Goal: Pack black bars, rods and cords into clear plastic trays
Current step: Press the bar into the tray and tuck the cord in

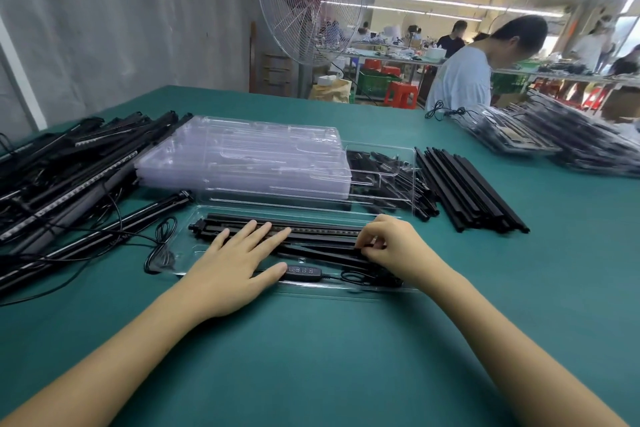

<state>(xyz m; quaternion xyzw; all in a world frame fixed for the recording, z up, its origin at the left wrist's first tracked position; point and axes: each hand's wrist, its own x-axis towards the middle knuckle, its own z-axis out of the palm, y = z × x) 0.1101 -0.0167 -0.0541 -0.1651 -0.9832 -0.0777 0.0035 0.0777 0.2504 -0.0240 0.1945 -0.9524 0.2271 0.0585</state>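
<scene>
**Two hands settle black parts into a clear tray**

The left hand (235,267) lies flat, its fingers (273,236) straight and spread, pressing on the black bar (322,230) in the clear tray (311,292). The right hand (394,246) has its fingers (372,243) curled narrow, pinching the black rod (325,254), which lies slanted in the tray just nearer than the bar.

By the left thumb sits an inline controller (301,270); the marks on its buttons are too small to read. Its cord (360,277) runs under the right wrist. Left of the left fingers a looped cable (162,246) hangs over the tray's end.

Beyond both hands is a stack of empty trays (242,163). Beyond the right fingers lies a bundle of loose rods (471,191), and far left a pile of bars (69,163). All rest on the green bench (311,357). Filled trays (554,139) lie far right, near another person (464,76) and a fan (308,0).
</scene>
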